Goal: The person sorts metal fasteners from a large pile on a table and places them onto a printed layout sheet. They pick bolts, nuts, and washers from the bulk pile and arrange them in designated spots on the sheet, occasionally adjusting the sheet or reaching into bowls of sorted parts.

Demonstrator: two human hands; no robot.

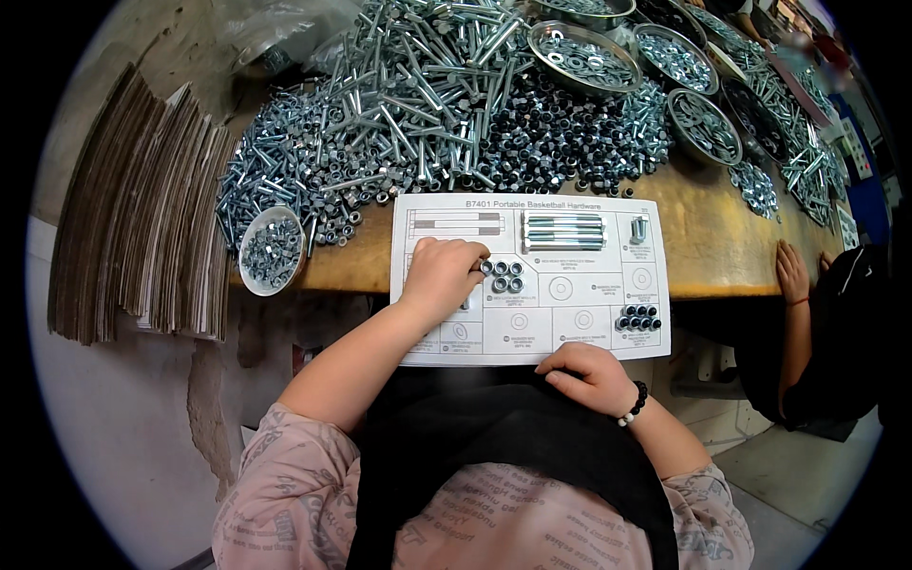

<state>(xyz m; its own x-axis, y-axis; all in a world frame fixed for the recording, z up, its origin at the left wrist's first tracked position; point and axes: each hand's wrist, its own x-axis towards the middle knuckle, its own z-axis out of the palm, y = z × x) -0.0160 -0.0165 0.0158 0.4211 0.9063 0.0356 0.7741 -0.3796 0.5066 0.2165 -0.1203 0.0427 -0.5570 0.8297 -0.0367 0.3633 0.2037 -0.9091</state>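
Observation:
A white printed card (454,355) lies across the table's front edge and juts out toward me. Over its left half my left hand (442,280) is closed, thumb and index finger pinched at a lock nut (487,268) beside several other lock nuts (508,277). My right hand (591,378) is at the near edge of the card, fingers curled over it and thumb just below. Several long bolts (564,233) lie side by side at the card's top middle. A small metal part (639,229) is at its upper right. Short black-tipped parts (638,317) stand in rows at lower right.
Heaped bolts (418,85) and dark-ringed nuts (541,133) cover the table behind the card. A white bowl of small hardware (273,251) stands left. Metal bowls of washers (584,59) stand at back right. Stacked cardboard (142,209) is far left; another person's hand (792,273) is right.

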